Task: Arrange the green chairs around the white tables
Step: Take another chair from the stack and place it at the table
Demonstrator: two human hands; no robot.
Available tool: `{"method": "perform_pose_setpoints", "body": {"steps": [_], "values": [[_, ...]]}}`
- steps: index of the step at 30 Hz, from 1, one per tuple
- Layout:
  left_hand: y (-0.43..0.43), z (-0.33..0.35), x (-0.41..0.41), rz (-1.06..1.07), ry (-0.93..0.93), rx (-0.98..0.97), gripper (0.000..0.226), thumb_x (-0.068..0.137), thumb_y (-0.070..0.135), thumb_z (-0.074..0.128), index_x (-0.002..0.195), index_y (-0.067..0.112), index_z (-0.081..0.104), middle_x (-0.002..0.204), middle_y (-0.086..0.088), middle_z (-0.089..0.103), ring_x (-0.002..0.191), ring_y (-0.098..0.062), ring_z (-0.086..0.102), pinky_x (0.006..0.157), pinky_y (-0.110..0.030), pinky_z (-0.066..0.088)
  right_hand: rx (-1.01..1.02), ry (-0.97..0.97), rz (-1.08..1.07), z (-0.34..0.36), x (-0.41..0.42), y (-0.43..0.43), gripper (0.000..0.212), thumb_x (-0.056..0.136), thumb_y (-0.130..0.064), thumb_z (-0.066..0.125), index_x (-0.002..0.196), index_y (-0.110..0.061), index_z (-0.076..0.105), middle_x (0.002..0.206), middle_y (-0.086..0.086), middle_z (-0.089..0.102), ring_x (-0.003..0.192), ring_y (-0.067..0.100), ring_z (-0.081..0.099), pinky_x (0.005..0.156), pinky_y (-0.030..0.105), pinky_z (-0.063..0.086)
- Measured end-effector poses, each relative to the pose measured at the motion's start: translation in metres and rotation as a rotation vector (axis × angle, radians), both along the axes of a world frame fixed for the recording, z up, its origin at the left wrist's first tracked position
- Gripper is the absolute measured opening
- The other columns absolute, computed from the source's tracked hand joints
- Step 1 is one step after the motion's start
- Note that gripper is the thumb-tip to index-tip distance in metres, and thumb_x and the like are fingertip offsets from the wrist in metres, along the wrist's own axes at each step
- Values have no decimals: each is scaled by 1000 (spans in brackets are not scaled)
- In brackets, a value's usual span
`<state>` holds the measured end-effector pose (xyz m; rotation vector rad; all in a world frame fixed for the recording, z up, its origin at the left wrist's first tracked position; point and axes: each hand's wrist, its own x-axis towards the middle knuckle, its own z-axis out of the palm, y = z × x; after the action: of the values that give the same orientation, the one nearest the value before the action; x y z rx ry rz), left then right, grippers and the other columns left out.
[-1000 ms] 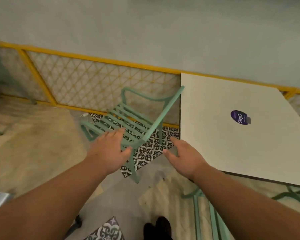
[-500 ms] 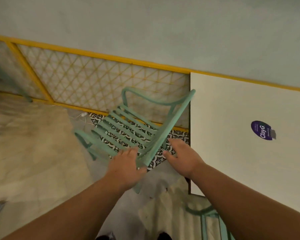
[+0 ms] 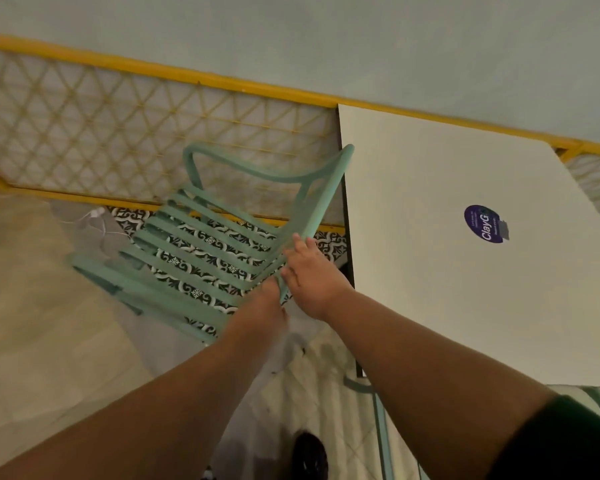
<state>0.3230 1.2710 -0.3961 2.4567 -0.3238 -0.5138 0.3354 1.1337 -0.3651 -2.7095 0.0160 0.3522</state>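
From the head view, a green chair (image 3: 201, 258) with a slatted seat stands tilted on the floor just left of the white counter (image 3: 465, 258), its backrest top near the counter's left edge. Both hands meet at the chair's near corner, where seat and back frame join. The left hand (image 3: 262, 306) has its grip closed around the frame from below, fingers tucked out of sight. The right hand (image 3: 312, 275) lies on the same bar just beside it, fingers curled over the frame, so its grip holds the chair too. Behind the chair runs a yellow lattice fence (image 3: 125, 126). A purple sticker (image 3: 485, 224) sits on the counter. Patterned tiles (image 3: 201, 252) show through the slats.
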Motion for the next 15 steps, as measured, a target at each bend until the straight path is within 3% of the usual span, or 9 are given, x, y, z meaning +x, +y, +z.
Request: {"method": "perform_pose_setpoints", "body": {"steps": [5,11,15], "values": [[3,-8,6,-25,-16,37,29,96,9,54,125,12,54,107,-14,70,98,-34,69,79,-38,50,-131,32,82,-5,6,2,50,112,-35,30,157,-15,36,170,11,16,156,42,-3,128,50,5],[9,0,1,-53,-16,31,35,96,11,54,131,13,49,118,-17,67,110,-39,64,89,-42,50,-197,22,129,-1,7,2,48,111,-37,30,147,-14,50,160,12,37,156,37,11,127,50,10],[11,5,-2,-97,-20,52,44,96,9,56,138,11,45,124,-18,65,116,-38,63,97,-44,50,-161,40,131,0,5,4,47,111,-37,31,145,-11,51,158,13,39,156,37,9,127,48,9]]}}
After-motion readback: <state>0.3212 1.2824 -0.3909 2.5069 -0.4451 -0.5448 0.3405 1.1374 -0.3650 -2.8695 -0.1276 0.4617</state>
